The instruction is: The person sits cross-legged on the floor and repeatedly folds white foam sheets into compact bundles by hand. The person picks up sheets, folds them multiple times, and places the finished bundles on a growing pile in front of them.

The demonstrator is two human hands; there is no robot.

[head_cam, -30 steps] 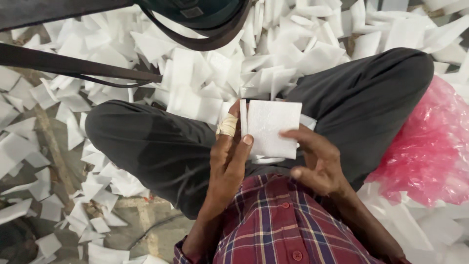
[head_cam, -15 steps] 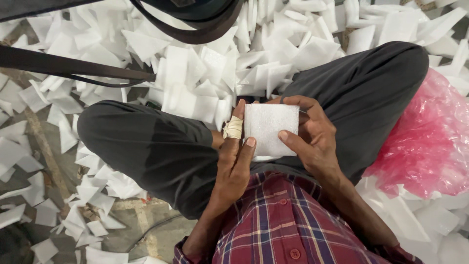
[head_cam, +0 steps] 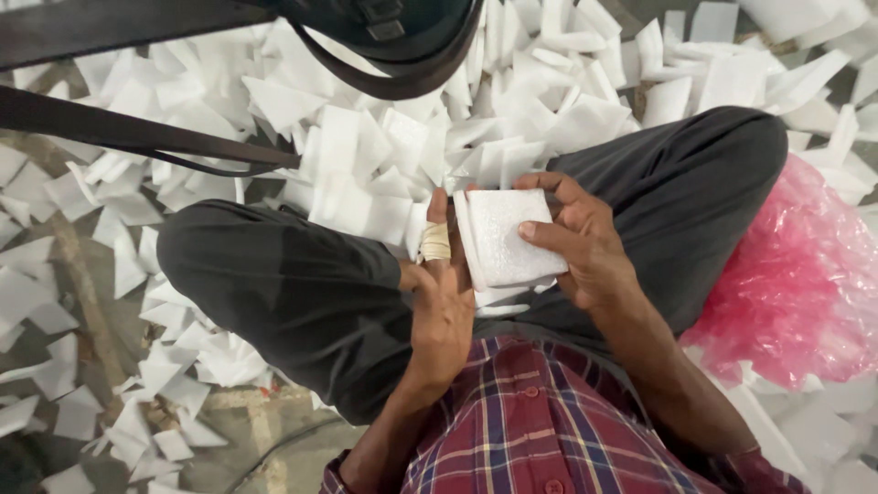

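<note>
White foam stack (head_cam: 506, 240) now squared up higher, left hand (head_cam: 442, 306) and right hand (head_cam: 585, 247) both clasped around it.

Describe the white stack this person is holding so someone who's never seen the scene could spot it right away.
Start at the crossed legs in dark trousers, above the plaid shirt. Over the lap, the left hand with a bandaged finger and the right hand grip a squared stack of white foam sheets. Unlike the loose sheets scattered across the floor, it is neatly bundled and lifted.
</note>
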